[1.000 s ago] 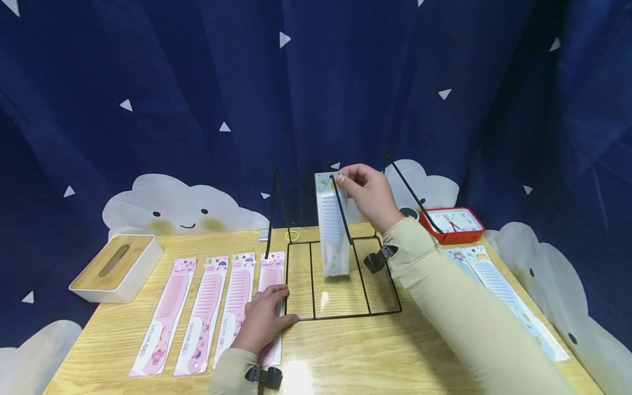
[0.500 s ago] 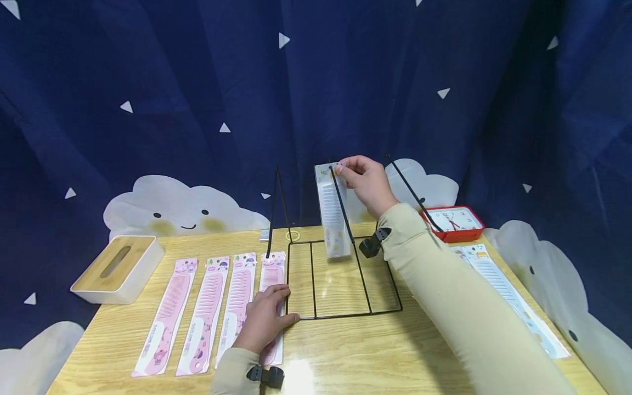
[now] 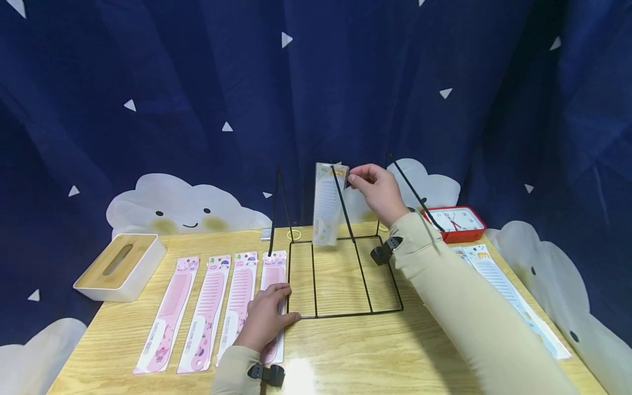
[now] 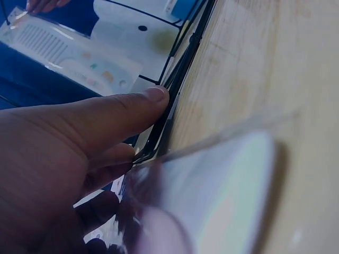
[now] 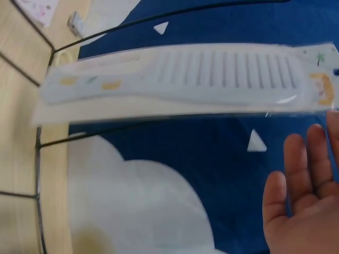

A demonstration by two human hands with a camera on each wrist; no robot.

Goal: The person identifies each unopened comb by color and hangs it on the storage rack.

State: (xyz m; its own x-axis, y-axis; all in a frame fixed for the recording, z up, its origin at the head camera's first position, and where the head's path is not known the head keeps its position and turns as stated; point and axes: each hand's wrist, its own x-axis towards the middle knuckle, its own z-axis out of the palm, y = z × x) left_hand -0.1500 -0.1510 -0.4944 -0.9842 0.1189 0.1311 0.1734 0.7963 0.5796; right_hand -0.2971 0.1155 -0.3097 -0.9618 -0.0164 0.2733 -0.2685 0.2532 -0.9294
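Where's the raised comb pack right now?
Head view, centre: the raised comb pack is at the middle prong of the black wire rack, which crosses in front of it, just left of the right hand.

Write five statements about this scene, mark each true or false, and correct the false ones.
1. Four packaged pink combs lie left of the base of the wire rack. True.
2. The left hand is lifting a pink comb. False: it touches the wire rack.
3. The right hand is at the upper end of a packaged pale comb. True.
4. The clock has a green frame. False: its frame is red.
5. The white box has a wood-toned top. True.
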